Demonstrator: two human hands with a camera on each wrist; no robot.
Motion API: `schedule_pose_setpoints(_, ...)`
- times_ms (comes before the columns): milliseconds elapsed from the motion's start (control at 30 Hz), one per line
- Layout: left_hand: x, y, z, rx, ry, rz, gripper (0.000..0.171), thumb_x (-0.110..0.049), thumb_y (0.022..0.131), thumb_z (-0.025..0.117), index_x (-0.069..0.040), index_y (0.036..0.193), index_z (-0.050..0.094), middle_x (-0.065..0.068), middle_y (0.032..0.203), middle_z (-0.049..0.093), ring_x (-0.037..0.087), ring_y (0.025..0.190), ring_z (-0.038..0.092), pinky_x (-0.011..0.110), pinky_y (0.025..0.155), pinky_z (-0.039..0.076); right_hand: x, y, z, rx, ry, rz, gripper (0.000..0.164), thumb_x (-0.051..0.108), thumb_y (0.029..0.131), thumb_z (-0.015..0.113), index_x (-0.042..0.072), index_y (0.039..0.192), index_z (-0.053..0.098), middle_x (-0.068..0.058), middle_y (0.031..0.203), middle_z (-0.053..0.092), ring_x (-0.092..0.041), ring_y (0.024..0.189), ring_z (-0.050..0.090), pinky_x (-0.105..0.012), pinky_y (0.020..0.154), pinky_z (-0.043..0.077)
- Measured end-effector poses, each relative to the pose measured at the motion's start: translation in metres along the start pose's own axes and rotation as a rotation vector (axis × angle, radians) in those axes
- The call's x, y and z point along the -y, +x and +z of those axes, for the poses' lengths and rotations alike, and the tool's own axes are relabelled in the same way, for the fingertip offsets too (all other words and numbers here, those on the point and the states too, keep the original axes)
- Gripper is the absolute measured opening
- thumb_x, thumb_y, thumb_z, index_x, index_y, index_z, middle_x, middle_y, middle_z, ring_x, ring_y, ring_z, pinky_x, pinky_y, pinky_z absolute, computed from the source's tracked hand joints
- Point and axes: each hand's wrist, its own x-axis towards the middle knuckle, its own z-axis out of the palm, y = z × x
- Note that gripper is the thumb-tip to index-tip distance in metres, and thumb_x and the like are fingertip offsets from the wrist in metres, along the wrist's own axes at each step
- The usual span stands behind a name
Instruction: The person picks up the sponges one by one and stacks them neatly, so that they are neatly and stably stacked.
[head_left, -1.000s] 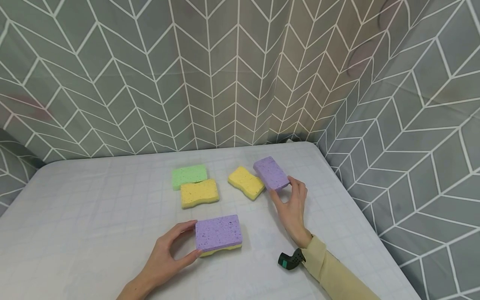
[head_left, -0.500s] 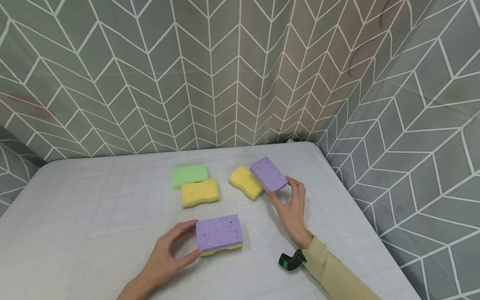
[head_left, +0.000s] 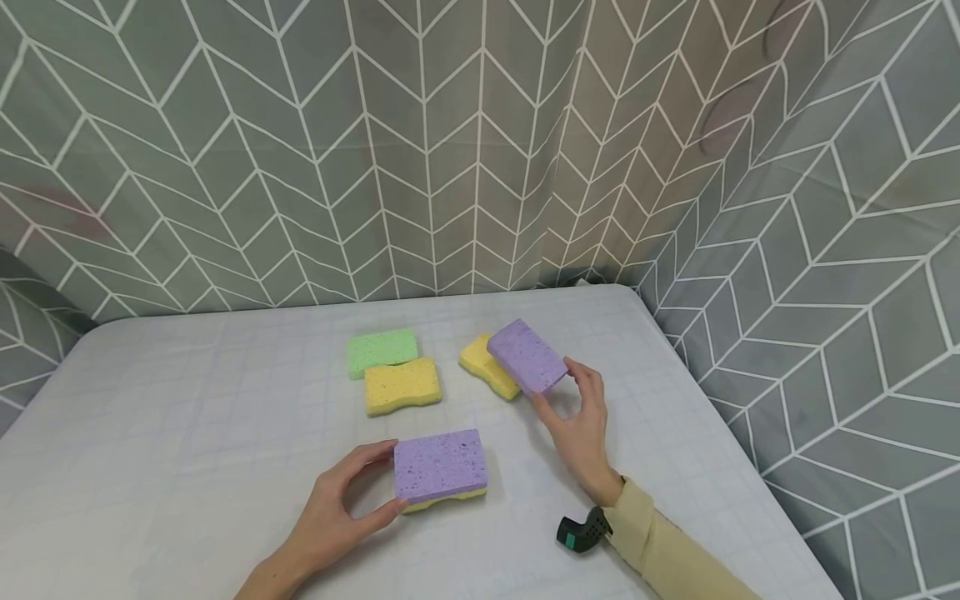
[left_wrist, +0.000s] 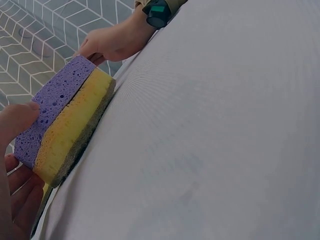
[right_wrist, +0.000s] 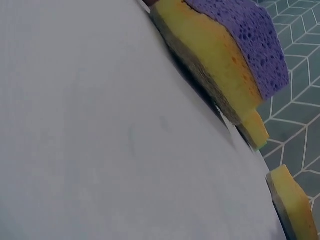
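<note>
My left hand [head_left: 330, 508] grips the left end of a purple sponge [head_left: 440, 465], thumb on the near side and fingers on the far side. This sponge lies flat on a yellow sponge [left_wrist: 80, 122], which has a dark scouring layer beneath. Farther back and to the right, my right hand [head_left: 579, 433] pinches a second purple sponge [head_left: 527, 357] by its near right end. That one is set at a slant and overlaps a yellow sponge [head_left: 482, 369] in the head view, hiding part of it.
Another yellow sponge [head_left: 402, 387] lies left of centre, with a green sponge [head_left: 381, 348] just behind it, partly covered in view. A patterned curtain [head_left: 420, 167] stands behind and right of the white-covered table [head_left: 187, 417]. A black wrist device [head_left: 583, 531] sits at the right cuff.
My right hand has moved slightly left, and the purple sponge in it now overlaps more of the yellow sponge. The left hand and its stack stay in place.
</note>
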Motion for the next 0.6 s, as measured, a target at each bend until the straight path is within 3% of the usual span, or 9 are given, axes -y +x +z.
schedule_pose_setpoints(200,0.001,0.0,0.0,-0.006,-0.006,0.01,0.066,-0.024,0.08,0.086,-0.022,0.138,0.055,-0.006,0.134,0.062,0.007,0.121,0.06,0.011,0.107,0.042,0.003,-0.007,0.006,-0.011,0.075,-0.057,0.07,0.002,0.076,0.084,0.003,0.138,0.054,-0.019,0.135,0.051,-0.034,0.124,0.049,-0.053,0.104,0.036)
schedule_pose_setpoints(467,-0.001,0.0,0.0,-0.021,0.003,0.009,0.065,-0.025,0.08,0.086,-0.025,0.138,0.056,-0.008,0.132,0.062,0.01,0.119,0.061,0.01,0.105,0.042,0.014,-0.016,0.007,0.044,0.106,-0.082,0.068,0.002,0.079,0.081,0.005,0.14,0.052,-0.01,0.137,0.053,-0.024,0.128,0.048,-0.043,0.105,0.041)
schedule_pose_setpoints(600,-0.002,0.0,0.001,-0.025,0.008,0.012,0.064,-0.025,0.08,0.086,-0.026,0.137,0.056,-0.009,0.132,0.062,0.01,0.118,0.062,0.009,0.105,0.041,0.017,-0.019,0.008,0.058,0.139,-0.112,0.069,-0.001,0.079,0.08,0.006,0.141,0.051,-0.011,0.137,0.053,-0.022,0.127,0.048,-0.032,0.105,0.042)
